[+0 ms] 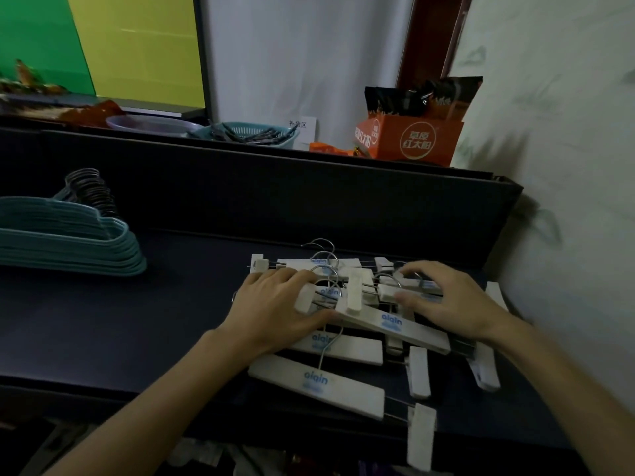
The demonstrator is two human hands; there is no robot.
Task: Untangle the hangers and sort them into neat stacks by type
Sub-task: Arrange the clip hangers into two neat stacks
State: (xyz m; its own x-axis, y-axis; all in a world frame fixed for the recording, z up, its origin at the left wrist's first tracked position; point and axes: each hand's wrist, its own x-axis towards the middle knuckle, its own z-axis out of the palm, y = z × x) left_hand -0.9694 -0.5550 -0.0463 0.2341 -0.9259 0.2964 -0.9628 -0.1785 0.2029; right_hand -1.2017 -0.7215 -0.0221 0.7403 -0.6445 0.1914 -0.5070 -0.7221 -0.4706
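Teal hangers (68, 235) are already stacked neat at the far left of the dark tabletop (137, 321). Left hand (278, 304) lies on the white clip hangers (360, 324), fingers curled over one bar. Right hand (443, 304) is blurry, fingers loosely bent over the pile's right end, so can't tell if it's gripping. I'd pin the pile and free one hook at a time, since the wires cross. Orange carton (419, 139) and teal basket (254, 134) sit behind.
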